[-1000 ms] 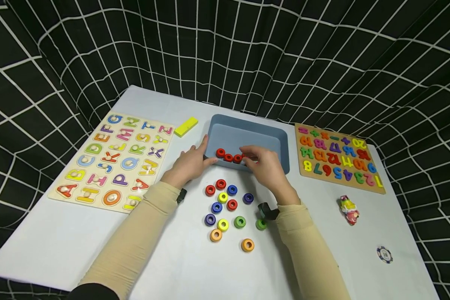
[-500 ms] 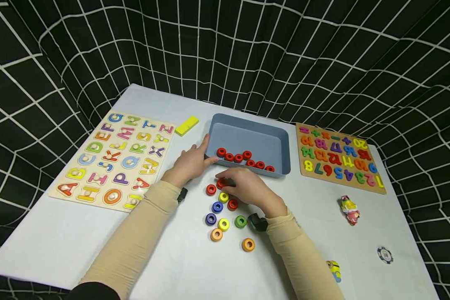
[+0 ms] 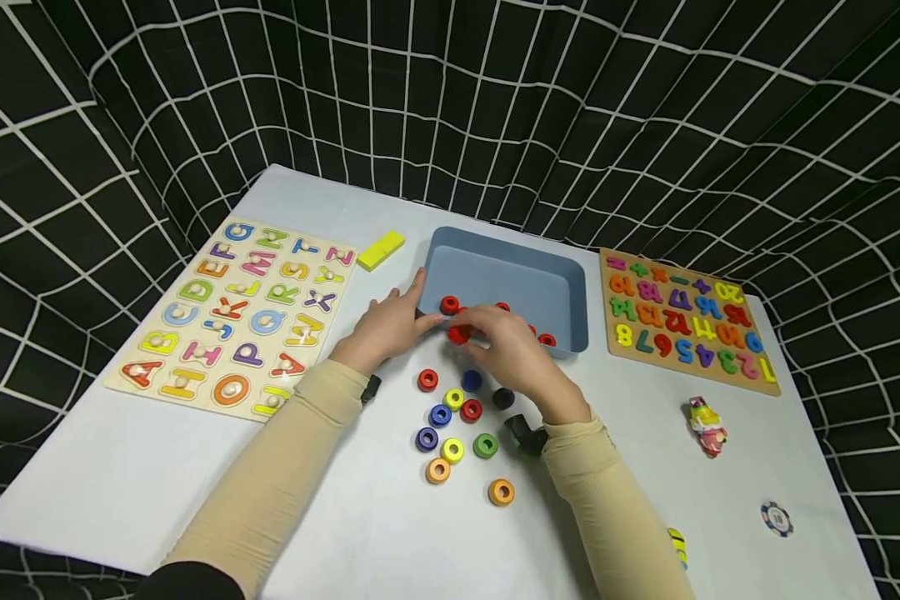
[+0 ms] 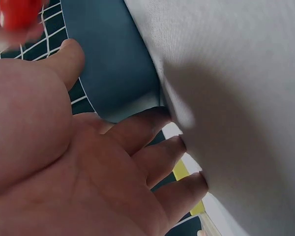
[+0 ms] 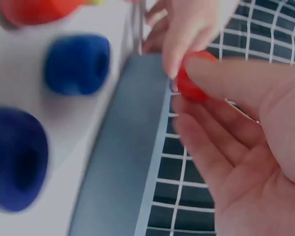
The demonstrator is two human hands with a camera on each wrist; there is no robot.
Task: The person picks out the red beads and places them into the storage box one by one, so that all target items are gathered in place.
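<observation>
My right hand (image 3: 516,357) pinches a red ring (image 3: 459,335) between thumb and fingers, just above the front rim of the grey-blue tray (image 3: 506,271). In the right wrist view that red ring (image 5: 189,88) shows over the rim. My left hand (image 3: 385,332) rests at the tray's front left corner, thumb along the front wall and fingers extended beside the left one. Its fingertips (image 4: 174,142) touch the tabletop in the left wrist view. Several red rings lie inside along the tray's front, partly hidden by my right hand, among them a red ring (image 3: 449,304) at the left.
Loose rings lie in front of the tray, including a blue ring (image 3: 440,416), a green ring (image 3: 485,445) and an orange ring (image 3: 501,492). A letter board (image 3: 217,354) lies left, a number board (image 3: 686,325) right. A yellow block (image 3: 381,250), a figurine (image 3: 708,427) and a poker chip (image 3: 777,518) lie around.
My right hand let go of red rings in the tray, moved back to the loose rings, took another red one and lifted it to the front rim. My left hand stayed at the corner.
</observation>
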